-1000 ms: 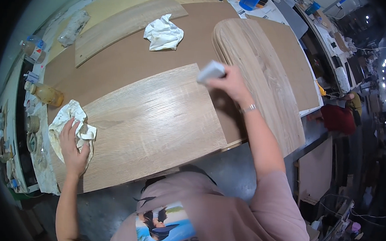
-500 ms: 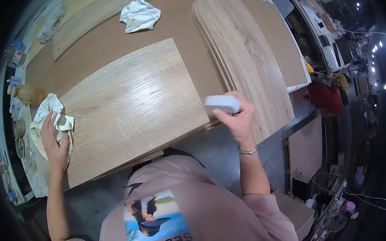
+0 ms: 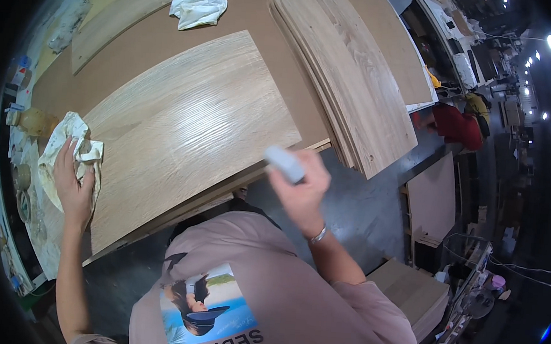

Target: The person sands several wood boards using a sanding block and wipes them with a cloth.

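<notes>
- At the centre of the surface (image 3: pixel 130 50): a wood-grain panel (image 3: pixel 189 127), lying flat, its curved edge toward 11 o'clock and its straight near edge toward 5.
- Possible faults, as judged: a tilted pale block (image 3: pixel 284 163) could catch and chip the panel's near-right corner; the crumpled cloth (image 3: pixel 49 166) could slip under uneven pressure, letting the panel shift.
- Panel relative to the hands: it lies between them, with the left hand (image 3: pixel 75 183) at 8 o'clock from its middle and the right hand (image 3: pixel 306 184) at 4.
- Left hand: fingers spread upon the cloth at the panel's left end.
- Right hand: closed around the block, blurred, beside the near edge; contact between block and panel cannot be told.
- Surroundings, from the panel's middle: a second white cloth (image 3: pixel 198 5) at 12 o'clock; stacked rounded boards (image 3: pixel 346 75) at 2; an amber-tinted bottle (image 3: pixel 36 121) at 9; a narrow board (image 3: pixel 126 18) at 11.
</notes>
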Tool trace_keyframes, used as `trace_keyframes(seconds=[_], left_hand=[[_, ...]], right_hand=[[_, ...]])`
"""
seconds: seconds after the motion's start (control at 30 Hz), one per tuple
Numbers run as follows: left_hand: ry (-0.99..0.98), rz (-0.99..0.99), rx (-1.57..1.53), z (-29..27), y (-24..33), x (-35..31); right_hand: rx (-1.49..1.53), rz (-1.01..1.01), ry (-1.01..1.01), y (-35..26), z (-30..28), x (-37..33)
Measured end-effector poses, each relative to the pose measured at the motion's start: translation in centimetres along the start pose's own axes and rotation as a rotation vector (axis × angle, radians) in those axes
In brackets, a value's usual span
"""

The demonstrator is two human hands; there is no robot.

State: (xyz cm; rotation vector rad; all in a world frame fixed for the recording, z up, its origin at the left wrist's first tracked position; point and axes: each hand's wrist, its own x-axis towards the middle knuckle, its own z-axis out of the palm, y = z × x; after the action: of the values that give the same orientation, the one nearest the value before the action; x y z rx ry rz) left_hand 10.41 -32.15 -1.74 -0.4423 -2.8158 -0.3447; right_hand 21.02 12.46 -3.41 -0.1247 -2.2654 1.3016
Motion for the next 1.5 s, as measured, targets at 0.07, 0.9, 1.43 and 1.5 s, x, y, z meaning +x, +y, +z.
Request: trace_keyframes(seconds=[0.07,0.9,1.43,1.5], left_hand=[[-0.004,0.007,-0.026,0.2,-0.3,0.1],[0.074,0.103,-0.085,-1.6,-11.0,-0.9],[-0.008,0.473,-0.315,-2.4,-13.5,-3.3],[-0.246,0.555,-0.299,-6.0,-10.8,-7.8]], right_hand=[[0.120,-0.093,-0.077,-2.2,2.5,-2.5],[0.307,-0.412,-0.364,-26.3,35.0,-24.4],[-0.063,-0.200,-0.062,-22.2,22.8,-22.6],[-0.198,-0.003,0.073,-19.2,17.4,-22.8]])
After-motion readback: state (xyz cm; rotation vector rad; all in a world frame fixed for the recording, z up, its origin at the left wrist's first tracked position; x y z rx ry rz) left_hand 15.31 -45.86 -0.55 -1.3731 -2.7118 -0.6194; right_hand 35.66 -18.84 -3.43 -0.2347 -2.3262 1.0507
